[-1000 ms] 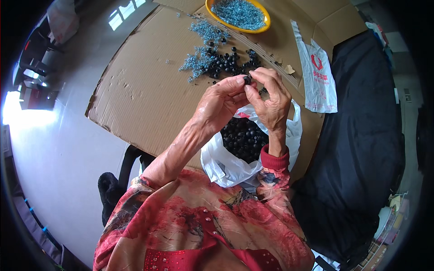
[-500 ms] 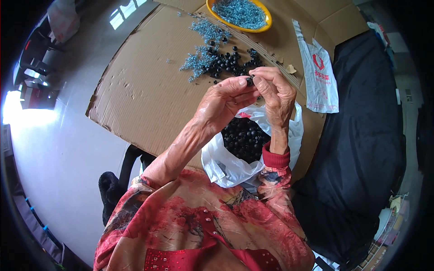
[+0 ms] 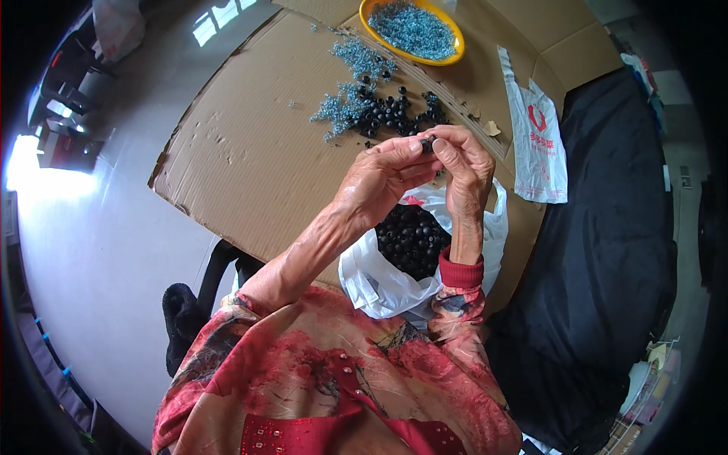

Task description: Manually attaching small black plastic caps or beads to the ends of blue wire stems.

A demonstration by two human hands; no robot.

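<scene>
left hand (image 3: 387,171) and right hand (image 3: 466,171) meet above the cardboard (image 3: 243,152), thumbs and fingertips pinched close on a small black bead (image 3: 427,144). open white bag (image 3: 379,284) of black beads (image 3: 409,239) at the near edge. yellow dish (image 3: 436,61) of blue beads (image 3: 413,32) toward the far edge; loose heap (image 3: 390,115), black and blue, between dish and hands. flat printed bag (image 3: 540,171) by the right edge.

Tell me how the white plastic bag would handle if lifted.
The white plastic bag will probably sag and fold, since its thin walls are crumpled. It may feel bottom-heavy, with many black beads heaped inside. Those beads look round and smooth, so some would likely roll out if its open mouth tipped.
</scene>
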